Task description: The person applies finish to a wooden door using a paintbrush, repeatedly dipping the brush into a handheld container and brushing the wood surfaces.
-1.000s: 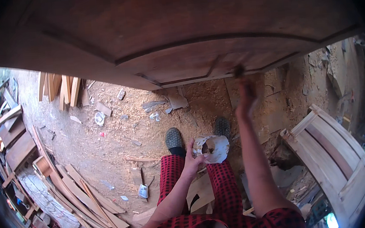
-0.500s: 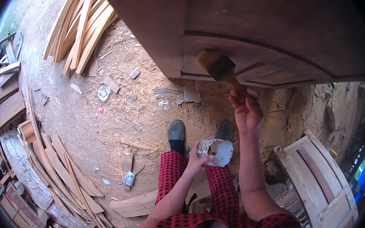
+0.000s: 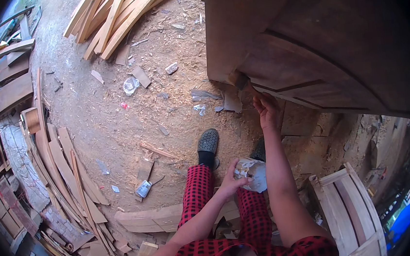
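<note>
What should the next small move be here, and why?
Probably a short stroke of the brush along the panel's lower edge: the right hand has it beside that edge, while the left hand holds the tub well apart.

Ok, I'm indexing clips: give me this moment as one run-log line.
left hand: holds white container | right hand: holds brush, near corner of dark panel | nearby: wood strips

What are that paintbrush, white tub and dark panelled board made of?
Paintbrush: tan bristles, fibre unclear; brown handle, probably wood.
White tub: likely plastic, being smooth and pale under brownish smears.
Dark panelled board: seemingly wood, dull brown, perhaps stained, judging by its grooved mouldings.
</note>
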`<state>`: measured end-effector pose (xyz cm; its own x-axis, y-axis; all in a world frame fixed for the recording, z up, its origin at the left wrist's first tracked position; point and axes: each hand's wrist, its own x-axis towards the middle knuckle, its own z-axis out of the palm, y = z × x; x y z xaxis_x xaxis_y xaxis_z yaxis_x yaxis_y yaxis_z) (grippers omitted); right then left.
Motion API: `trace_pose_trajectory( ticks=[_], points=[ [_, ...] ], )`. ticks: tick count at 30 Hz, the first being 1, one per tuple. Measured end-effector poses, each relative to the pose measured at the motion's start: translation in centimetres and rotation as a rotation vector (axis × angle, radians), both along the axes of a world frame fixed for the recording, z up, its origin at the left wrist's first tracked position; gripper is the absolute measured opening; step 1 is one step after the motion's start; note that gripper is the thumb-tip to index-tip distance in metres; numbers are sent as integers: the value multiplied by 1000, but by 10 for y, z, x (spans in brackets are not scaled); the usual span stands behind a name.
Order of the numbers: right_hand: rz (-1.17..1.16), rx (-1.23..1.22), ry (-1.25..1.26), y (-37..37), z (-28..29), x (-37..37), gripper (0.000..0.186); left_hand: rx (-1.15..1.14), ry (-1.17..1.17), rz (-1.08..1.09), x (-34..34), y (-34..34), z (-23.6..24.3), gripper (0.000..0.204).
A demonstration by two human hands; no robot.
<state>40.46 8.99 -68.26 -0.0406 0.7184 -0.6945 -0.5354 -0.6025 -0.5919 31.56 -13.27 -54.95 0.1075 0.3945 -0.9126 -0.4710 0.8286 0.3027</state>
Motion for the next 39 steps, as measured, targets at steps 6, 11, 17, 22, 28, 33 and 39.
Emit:
trace_pose_trajectory(
  ticks=[6, 11, 17, 22, 28, 33, 39],
  points=[
    [551, 697, -653, 9, 44, -20, 20, 74, -7, -33, 8, 0, -6, 101],
    [837, 810, -751, 7, 91, -37, 17, 45, -36, -37, 2, 9, 7, 101],
    [1006, 1037, -750, 17, 59, -71, 19, 24, -154, 51, 18, 23, 10, 99],
    [850, 1182, -802, 50, 129, -79, 22, 24, -105, 32, 11, 13, 4, 98],
    [577, 1456, -883, 26, 209, -34, 36, -28, -119, 78, -5, 29, 26, 96],
    [912, 1369, -908, 9, 116, 0, 28, 58, -117, 68, 2, 25, 14, 96],
    [1148, 1086, -1127, 16, 66, 50, 27, 74, -148, 91, 4, 22, 9, 97]
  ],
)
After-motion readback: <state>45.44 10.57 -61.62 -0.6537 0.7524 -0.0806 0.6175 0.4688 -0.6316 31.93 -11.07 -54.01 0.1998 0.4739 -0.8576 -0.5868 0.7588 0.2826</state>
